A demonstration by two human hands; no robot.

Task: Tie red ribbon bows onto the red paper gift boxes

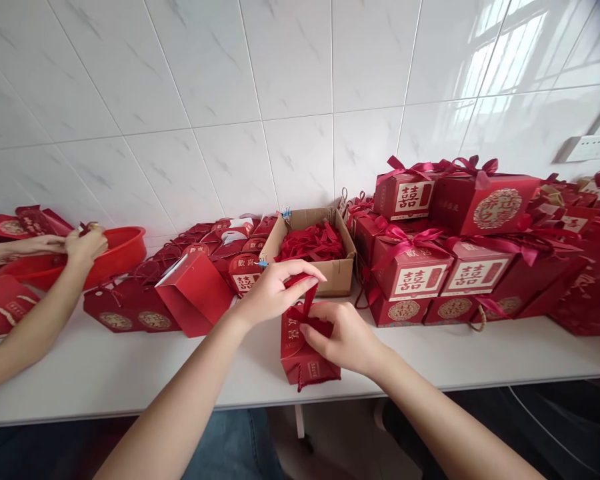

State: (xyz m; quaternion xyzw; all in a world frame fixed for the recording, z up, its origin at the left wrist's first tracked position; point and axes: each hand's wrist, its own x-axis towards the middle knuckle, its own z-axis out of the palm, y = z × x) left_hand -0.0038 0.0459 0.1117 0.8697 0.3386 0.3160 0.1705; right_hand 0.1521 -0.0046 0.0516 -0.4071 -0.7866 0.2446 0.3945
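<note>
A small red gift box [295,357] with pale lettering stands near the table's front edge, a twisted red cord hanging down its front. My left hand [275,288] is above its far left side, thumb and fingers pinched on a red ribbon [310,298] that runs down to the top of the box. Against the box's top right side lies my right hand [344,337], its fingers curled together at the ribbon's lower part; whether the ribbon is in its fingertips is partly hidden. Just behind stands an open cardboard box [337,287] holding loose red ribbons [315,243].
Red boxes with ribbon bows [413,267] are stacked at the right. Several more red boxes [195,293] stand at the left. Another person's hands [83,247] work over a red basin [130,247] at far left. A tiled wall [300,153] closes off the back.
</note>
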